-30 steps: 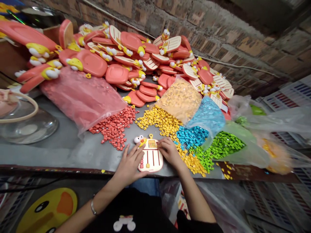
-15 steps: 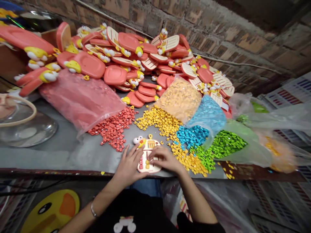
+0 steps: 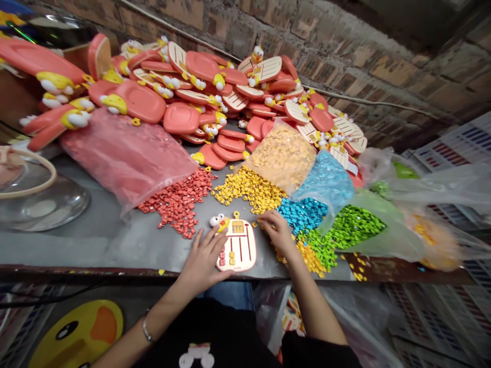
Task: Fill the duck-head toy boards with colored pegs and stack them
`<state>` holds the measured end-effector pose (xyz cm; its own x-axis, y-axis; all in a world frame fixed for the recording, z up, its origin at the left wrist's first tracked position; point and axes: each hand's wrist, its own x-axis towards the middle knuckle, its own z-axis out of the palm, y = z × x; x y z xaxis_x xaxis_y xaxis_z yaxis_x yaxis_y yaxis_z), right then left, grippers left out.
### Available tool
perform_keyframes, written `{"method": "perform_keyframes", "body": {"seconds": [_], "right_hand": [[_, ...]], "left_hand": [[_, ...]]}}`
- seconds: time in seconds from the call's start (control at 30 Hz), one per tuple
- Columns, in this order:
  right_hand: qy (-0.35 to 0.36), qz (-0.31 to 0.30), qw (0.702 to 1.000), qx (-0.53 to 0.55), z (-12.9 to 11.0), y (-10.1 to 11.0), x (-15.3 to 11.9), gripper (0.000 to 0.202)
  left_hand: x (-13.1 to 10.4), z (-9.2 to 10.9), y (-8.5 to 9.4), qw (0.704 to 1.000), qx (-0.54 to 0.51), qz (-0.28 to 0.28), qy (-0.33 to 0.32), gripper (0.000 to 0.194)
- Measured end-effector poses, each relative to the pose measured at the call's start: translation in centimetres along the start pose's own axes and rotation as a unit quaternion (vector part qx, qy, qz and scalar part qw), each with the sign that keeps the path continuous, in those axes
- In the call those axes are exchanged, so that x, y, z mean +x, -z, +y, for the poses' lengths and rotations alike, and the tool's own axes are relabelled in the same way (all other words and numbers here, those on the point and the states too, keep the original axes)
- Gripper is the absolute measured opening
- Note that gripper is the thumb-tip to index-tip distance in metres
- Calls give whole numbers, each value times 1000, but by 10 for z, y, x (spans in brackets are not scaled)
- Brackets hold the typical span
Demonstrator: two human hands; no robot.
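Observation:
A cream toy board [image 3: 242, 255] with a googly-eyed yellow duck head [image 3: 219, 222] lies on the grey table. Red pieces sit in its leftmost slot and yellow pieces [image 3: 232, 258] in the one beside it; the other slots show bare. My left hand [image 3: 204, 258] grips the board's left side, fingers over its edge and thumb along the bottom. Just right of the board, my right hand [image 3: 279, 235] is at the yellow pieces [image 3: 264, 197], fingers bent and tips drawn together. Whatever is between those tips is too small to make out.
Loose red [image 3: 182, 202], blue [image 3: 303, 214] and green pieces [image 3: 358, 225] spill from plastic bags around the board. A heap of pink-backed duck boards [image 3: 141, 102] lines the brick wall. A clear plastic container [image 3: 42, 204] stands at the left, near the table's front edge [image 3: 115, 272].
My right hand has left the board's slots and moved right to the yellow pieces, uncovering the board's right side. My left hand stays on the board.

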<state>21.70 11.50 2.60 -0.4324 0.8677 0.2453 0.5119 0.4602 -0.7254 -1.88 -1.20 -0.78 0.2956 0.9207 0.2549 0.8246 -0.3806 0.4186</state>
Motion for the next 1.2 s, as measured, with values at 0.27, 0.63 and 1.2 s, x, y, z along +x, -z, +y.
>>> {"method": "perform_keyframes", "body": {"seconds": [0.27,0.63,1.2], "right_hand": [[2,-25,996,88,-17,-17,5,12],[66,-95,991,-61,-19,-20,-7,14],[32,-51,998,23,-13,-19,13,13]], "left_hand": [[0,1,1,1000,-1,-5,3,78],[1,2,1,1000,-1,0,6,78],[2,0,0,1000,4,-11,-6,74]]}}
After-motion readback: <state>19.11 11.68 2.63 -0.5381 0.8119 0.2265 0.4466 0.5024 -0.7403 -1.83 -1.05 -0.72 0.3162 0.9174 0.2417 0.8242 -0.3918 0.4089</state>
